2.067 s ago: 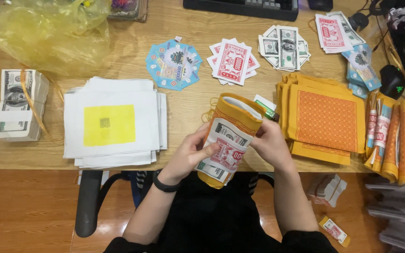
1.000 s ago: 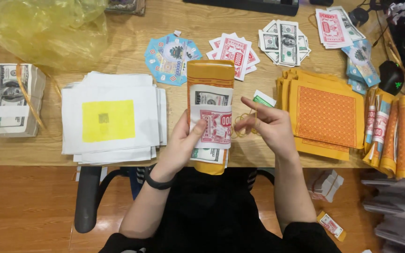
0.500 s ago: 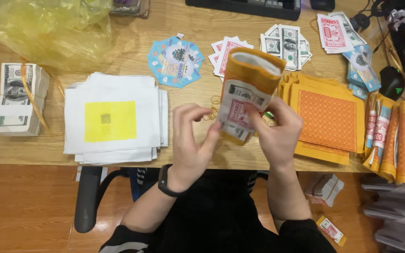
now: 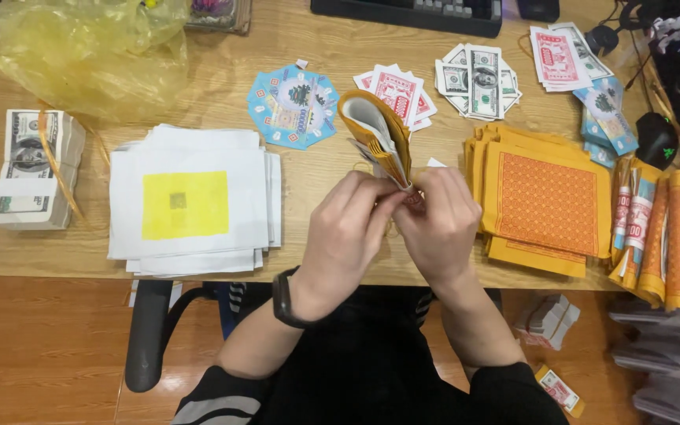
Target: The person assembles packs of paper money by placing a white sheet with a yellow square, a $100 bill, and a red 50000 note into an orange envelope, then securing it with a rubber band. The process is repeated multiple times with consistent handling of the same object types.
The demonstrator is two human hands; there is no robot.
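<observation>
While both hands are working right at the near edge of the wooden desk [image 4: 324, 197], the left hand [image 4: 348, 232] and right hand [image 4: 438, 228] are pinching the bottom end of a folded yellow paper bundle [image 4: 378, 140] just right of frame centre. Fingers on both are curled shut around that lower end, probably so the loose sheets aren't fanning out. The bundle's long axis is running from the fingers up toward the upper left, with its folded end pointing away from the person. To the left, a white paper stack with a yellow square [image 4: 190, 201] is sitting; to the right, orange patterned sheets [image 4: 548, 197]. Further back, a round blue card [image 4: 293, 106] and fanned banknote-style papers [image 4: 478, 79] are lying.
</observation>
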